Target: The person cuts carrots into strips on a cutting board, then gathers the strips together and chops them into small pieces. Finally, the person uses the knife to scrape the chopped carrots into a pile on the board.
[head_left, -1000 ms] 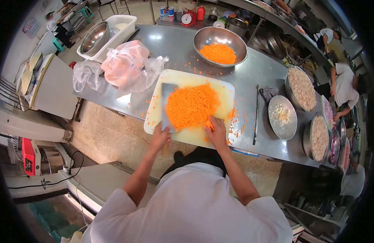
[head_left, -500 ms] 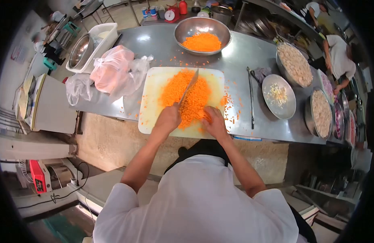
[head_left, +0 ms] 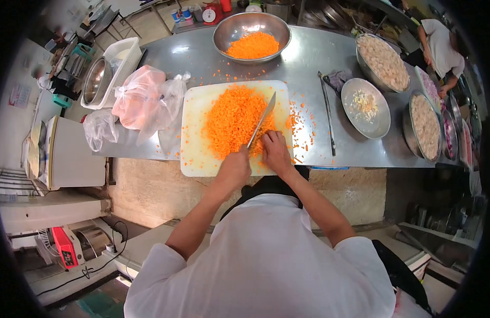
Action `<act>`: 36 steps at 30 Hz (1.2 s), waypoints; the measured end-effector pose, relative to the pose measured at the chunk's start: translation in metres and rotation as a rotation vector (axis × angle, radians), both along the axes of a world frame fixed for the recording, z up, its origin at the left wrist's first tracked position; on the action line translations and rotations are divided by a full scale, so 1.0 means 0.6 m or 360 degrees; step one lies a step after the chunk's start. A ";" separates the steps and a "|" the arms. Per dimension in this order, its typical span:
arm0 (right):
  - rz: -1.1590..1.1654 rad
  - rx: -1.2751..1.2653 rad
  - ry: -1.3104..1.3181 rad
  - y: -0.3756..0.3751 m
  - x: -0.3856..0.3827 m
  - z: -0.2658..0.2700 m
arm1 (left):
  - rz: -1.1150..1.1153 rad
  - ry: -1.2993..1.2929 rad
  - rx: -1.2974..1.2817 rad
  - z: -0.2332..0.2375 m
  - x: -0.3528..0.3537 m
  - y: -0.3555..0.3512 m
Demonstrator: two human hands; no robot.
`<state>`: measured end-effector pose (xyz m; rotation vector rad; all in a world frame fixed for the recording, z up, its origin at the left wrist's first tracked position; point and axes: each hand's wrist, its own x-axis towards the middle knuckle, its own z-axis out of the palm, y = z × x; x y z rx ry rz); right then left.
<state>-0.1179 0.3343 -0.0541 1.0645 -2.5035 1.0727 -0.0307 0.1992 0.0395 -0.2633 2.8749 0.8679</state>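
My left hand (head_left: 235, 168) is closed round the handle of a knife (head_left: 262, 117). Its blade points up and to the right, across the right side of a heap of finely chopped orange pieces (head_left: 232, 119). This heap covers the middle of a white cutting board (head_left: 194, 163). Just right of the blade, my right hand (head_left: 277, 152) rests on the board at the heap's lower right edge, fingers bent together. What lies under its fingertips is hidden. Loose orange bits are scattered on the board and on the metal table beside it.
Beyond the board stands a metal bowl (head_left: 219, 45) with orange pieces. Plastic bags (head_left: 139, 98) and a white bin (head_left: 129, 61) are at left. Rightward are a dark rod (head_left: 327, 116), a bowl of pale bits (head_left: 380, 124) and large bowls (head_left: 426, 127). A co-worker (head_left: 441, 47) stands at far right.
The knife has moved right across the heap, and its blade is now close beside my right hand. The orange chunk seen at my right fingers no longer shows. The whole view has shifted slightly.
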 end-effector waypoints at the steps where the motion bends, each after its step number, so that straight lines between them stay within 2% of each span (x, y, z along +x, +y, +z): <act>1: -0.0008 0.0047 0.0023 0.003 0.001 0.000 | 0.0005 -0.0037 -0.0023 -0.022 -0.007 0.010; 2: -0.0011 0.0054 0.0020 0.005 0.001 0.000 | 0.0007 -0.0048 -0.0043 -0.043 -0.021 0.012; 5: 0.0036 0.0046 0.0041 0.007 -0.001 0.002 | 0.0011 -0.0054 -0.0016 0.011 -0.028 0.005; 7: -0.0007 0.0054 -0.0013 0.002 0.000 0.001 | 0.0025 -0.0069 0.0012 0.011 -0.013 0.004; 11: -0.0027 0.0080 0.0035 0.004 0.003 -0.006 | 0.0037 0.0010 0.0019 -0.049 -0.030 0.017; 15: 0.0002 0.0011 0.0024 0.001 -0.003 -0.004 | -0.0001 0.0049 0.0048 0.005 -0.033 0.003; 18: -0.0031 -0.0036 0.0024 0.000 -0.002 -0.001 | 0.0085 -0.0043 0.0068 -0.031 -0.016 0.008; 20: -0.0024 0.0004 0.0018 0.005 0.004 -0.004 | 0.0060 0.0085 0.0092 -0.060 -0.036 0.020; 24: 0.0009 -0.0063 0.0006 0.003 -0.003 -0.001 | 0.0057 0.0086 0.0112 0.007 -0.035 0.010; 27: -0.0029 -0.0052 -0.0067 0.003 -0.003 -0.005 | 0.0118 -0.0090 0.0127 -0.019 -0.019 0.021; 29: -0.0023 0.0008 -0.0107 0.009 0.004 -0.007 | 0.0056 0.0098 0.0117 -0.074 -0.037 0.023; 32: -0.0012 -0.0021 -0.0033 0.005 -0.001 -0.002 | 0.0060 0.0082 0.0136 -0.011 -0.035 0.013; 36: -0.0053 -0.0052 -0.0062 0.003 0.003 0.001 | 0.0159 -0.0010 0.0102 -0.050 -0.022 0.028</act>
